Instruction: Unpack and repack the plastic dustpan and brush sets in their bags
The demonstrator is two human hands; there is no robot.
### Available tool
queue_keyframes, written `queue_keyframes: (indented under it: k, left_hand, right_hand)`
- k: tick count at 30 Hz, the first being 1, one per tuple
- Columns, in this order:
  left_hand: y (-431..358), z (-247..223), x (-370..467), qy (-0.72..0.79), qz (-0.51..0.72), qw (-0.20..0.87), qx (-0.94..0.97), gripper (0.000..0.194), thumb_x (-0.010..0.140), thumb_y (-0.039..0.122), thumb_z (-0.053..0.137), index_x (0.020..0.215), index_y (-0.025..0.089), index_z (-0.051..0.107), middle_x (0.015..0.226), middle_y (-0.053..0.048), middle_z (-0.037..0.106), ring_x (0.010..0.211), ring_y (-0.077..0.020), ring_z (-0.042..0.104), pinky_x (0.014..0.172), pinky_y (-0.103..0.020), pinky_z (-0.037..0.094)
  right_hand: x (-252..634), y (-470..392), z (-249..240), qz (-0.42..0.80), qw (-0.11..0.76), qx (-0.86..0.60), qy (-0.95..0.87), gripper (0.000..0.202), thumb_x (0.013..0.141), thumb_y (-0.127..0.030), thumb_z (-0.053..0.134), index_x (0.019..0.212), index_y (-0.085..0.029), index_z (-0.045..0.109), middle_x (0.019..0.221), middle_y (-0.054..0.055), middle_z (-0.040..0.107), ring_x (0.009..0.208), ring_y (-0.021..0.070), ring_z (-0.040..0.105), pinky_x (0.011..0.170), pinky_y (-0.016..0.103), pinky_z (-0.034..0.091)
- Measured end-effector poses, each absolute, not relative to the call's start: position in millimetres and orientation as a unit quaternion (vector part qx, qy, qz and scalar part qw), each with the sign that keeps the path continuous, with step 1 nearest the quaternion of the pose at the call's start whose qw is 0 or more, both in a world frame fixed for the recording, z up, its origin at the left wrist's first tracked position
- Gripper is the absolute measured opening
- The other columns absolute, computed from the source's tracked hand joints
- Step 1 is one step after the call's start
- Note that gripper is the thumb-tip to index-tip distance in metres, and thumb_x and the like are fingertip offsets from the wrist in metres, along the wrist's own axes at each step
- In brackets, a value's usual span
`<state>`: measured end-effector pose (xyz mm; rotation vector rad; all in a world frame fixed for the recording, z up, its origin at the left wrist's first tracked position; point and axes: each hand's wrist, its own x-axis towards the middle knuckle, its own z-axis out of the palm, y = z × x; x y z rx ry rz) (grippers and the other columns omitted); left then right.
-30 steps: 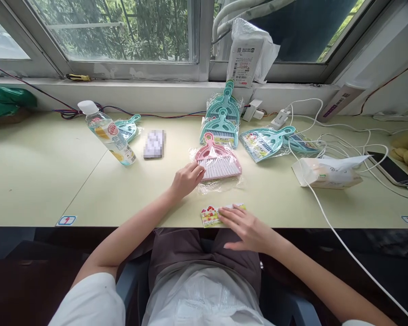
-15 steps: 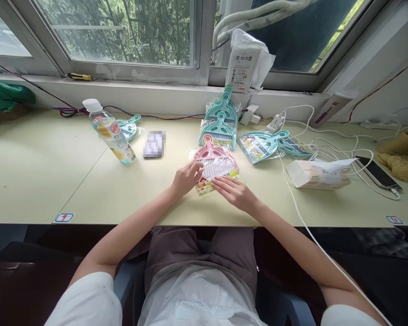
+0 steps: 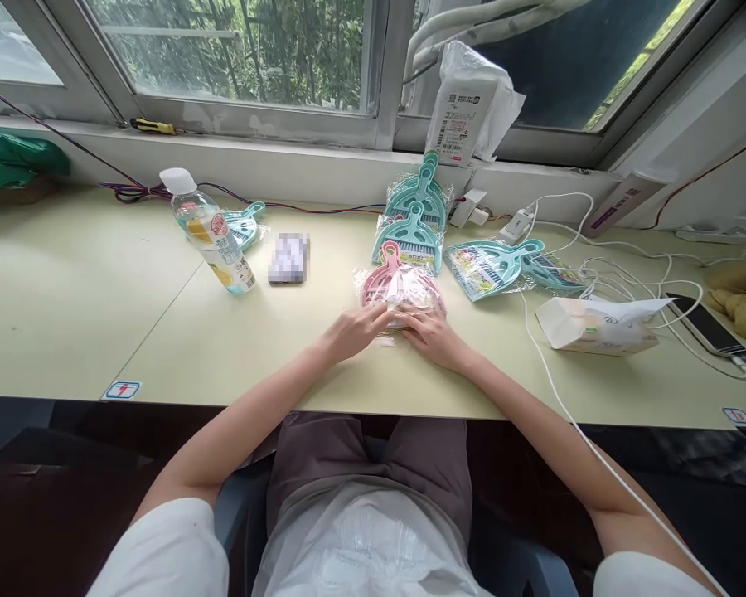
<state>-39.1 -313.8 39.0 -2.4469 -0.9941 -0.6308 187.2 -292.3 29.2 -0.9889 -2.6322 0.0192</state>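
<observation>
A pink dustpan set [image 3: 403,286] in a clear plastic bag lies in front of me, its handle pointing away. My left hand [image 3: 361,327] has its fingers closed on the near left edge of the bag. From the right, my right hand [image 3: 433,336] holds the near edge, fingers bent over it. The fingertips of both hands nearly meet and hide the bag's near end. Just behind stand two teal dustpan sets [image 3: 414,236], bagged and overlapping. More bagged teal sets [image 3: 490,267] lie to the right.
A tilted drink bottle [image 3: 215,236], another teal set [image 3: 245,225] and a blurred flat object [image 3: 288,258] are at left. A tissue pack [image 3: 597,325], a phone [image 3: 709,323] and tangled white cables [image 3: 622,286] lie at right. A wrapped white box [image 3: 460,116] stands by the window.
The pink set now shows its openwork pink face instead of the white brush and printed card, so it appears turned over. Both hands have come closer together at its near edge.
</observation>
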Motion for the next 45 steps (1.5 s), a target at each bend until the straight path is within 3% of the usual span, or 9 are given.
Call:
queue_keyframes:
  k: [6,12,18,24,28,35,40,43,45]
  left_hand:
    - [-319.4,42.9,-36.9,-0.328,-0.151,0.196,-0.912,0.027,0.093,0.012,0.036,0.106,0.016,0.059,0.106,-0.009,0.062,0.096,-0.0179,0.059,0.075,-0.028,0.047]
    - [-327.8,55.5,-34.5,-0.288,-0.150,0.100,-0.940,0.052,0.084,0.052,0.057,0.122,0.016,0.059,0.144,-0.016,0.042,0.131,-0.0345,0.040,0.107,-0.049,0.033]
    - [-320.8,48.9,-38.9,-0.321,-0.199,0.064,-0.924,0.027,0.091,0.014,0.047,0.111,0.022,0.064,0.130,-0.010,0.058,0.119,-0.0227,0.055,0.095,-0.037,0.048]
    - [-312.2,39.5,-44.5,-0.390,-0.276,-0.015,-0.878,0.021,0.094,0.021,0.043,0.091,0.020,0.065,0.097,-0.005,0.069,0.082,-0.0160,0.067,0.064,-0.025,0.048]
    - [-310.1,36.8,-43.3,-0.425,-0.304,-0.052,-0.851,0.017,0.092,0.020,0.047,0.086,0.020,0.063,0.086,-0.003,0.069,0.072,-0.0145,0.064,0.063,-0.024,0.047]
    - [-306.6,34.5,-39.1,-0.428,-0.394,-0.132,-0.803,0.009,0.086,0.014,0.053,0.086,0.019,0.060,0.097,-0.005,0.061,0.088,-0.0155,0.062,0.078,-0.031,0.054]
    - [-296.4,26.4,-41.1,-0.538,-0.412,-0.106,-0.727,0.005,0.078,0.015,0.066,0.076,0.020,0.067,0.128,-0.008,0.050,0.124,-0.0297,0.044,0.103,-0.056,0.041]
    - [-288.0,21.9,-44.9,-0.539,-0.454,-0.224,-0.673,0.003,0.075,0.020,0.070,0.074,0.017,0.068,0.133,-0.010,0.044,0.121,-0.0287,0.049,0.096,-0.051,0.049]
    - [-284.9,20.9,-45.9,-0.527,-0.479,-0.283,-0.643,0.007,0.075,0.022,0.069,0.075,0.015,0.068,0.130,-0.011,0.044,0.114,-0.0246,0.056,0.088,-0.042,0.055]
  right_hand:
    - [195.7,-292.4,31.6,-0.036,0.127,-0.350,-0.927,0.046,0.098,-0.029,0.038,0.143,-0.025,0.039,0.154,0.008,0.032,0.142,0.0301,0.030,0.115,0.065,0.015]
    - [210.4,-298.0,43.9,-0.037,0.154,-0.302,-0.940,0.053,0.095,-0.035,0.046,0.145,-0.020,0.038,0.149,0.013,0.040,0.135,0.0293,0.041,0.110,0.050,0.038]
    - [240.8,-302.8,45.8,-0.054,0.169,-0.233,-0.956,0.054,0.091,-0.033,0.055,0.143,-0.029,0.040,0.145,0.005,0.048,0.132,0.0267,0.046,0.110,0.048,0.039]
    - [238.4,-298.0,45.0,-0.033,0.241,-0.332,-0.912,0.043,0.092,-0.025,0.052,0.135,-0.029,0.050,0.143,0.004,0.050,0.135,0.0253,0.042,0.113,0.051,0.028]
    - [229.8,-277.7,38.4,0.057,0.325,-0.367,-0.870,0.020,0.093,-0.031,0.051,0.098,-0.028,0.071,0.101,0.002,0.074,0.102,0.0228,0.065,0.099,0.046,0.041]
    - [216.8,-257.6,28.7,0.109,0.356,-0.408,-0.834,0.020,0.091,-0.034,0.056,0.084,-0.022,0.070,0.076,0.002,0.071,0.072,0.0202,0.063,0.079,0.038,0.046]
    - [210.3,-256.9,26.2,0.095,0.354,-0.402,-0.839,0.023,0.092,-0.035,0.051,0.086,-0.021,0.068,0.085,0.006,0.062,0.067,0.0178,0.058,0.067,0.033,0.048]
    - [210.7,-255.2,25.4,0.090,0.352,-0.399,-0.842,0.023,0.092,-0.035,0.050,0.088,-0.023,0.068,0.085,0.005,0.057,0.069,0.0185,0.057,0.070,0.035,0.050]
    - [212.4,-251.7,23.8,0.070,0.364,-0.408,-0.835,0.021,0.091,-0.036,0.052,0.099,-0.025,0.068,0.099,0.008,0.058,0.088,0.0233,0.060,0.084,0.040,0.050]
